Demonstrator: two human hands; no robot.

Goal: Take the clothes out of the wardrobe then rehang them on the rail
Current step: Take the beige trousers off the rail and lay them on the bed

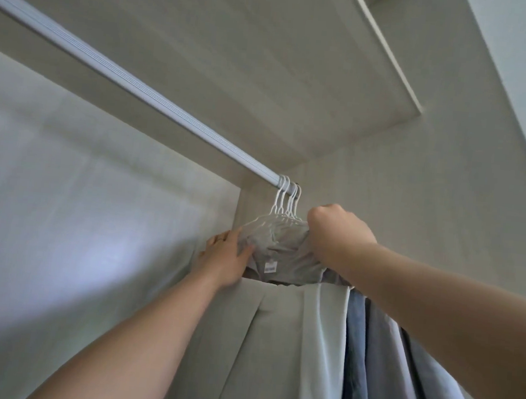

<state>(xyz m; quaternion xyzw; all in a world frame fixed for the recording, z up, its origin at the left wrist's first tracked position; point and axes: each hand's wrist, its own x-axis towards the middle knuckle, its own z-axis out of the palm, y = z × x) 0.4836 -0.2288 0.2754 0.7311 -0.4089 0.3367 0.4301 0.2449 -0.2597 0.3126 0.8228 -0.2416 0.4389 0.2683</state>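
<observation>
Rail [131, 92] slopes from upper left down to its right end, where white hangers [288, 201] sit bunched, hooks on. Left hand [225, 256] pinches the left shoulder of the grey clothes [282, 255] hanging there. Right hand [335, 234] is fisted round their right shoulder, just below the hooks

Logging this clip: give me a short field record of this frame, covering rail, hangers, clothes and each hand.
rail: white, ridged, slanting across view
hangers: white, bunched at rail's right end, hooked on
clothes: grey garment in front, blue garments behind
left hand: holds grey garment's left shoulder
right hand: fist gripping hangers' right side
</observation>
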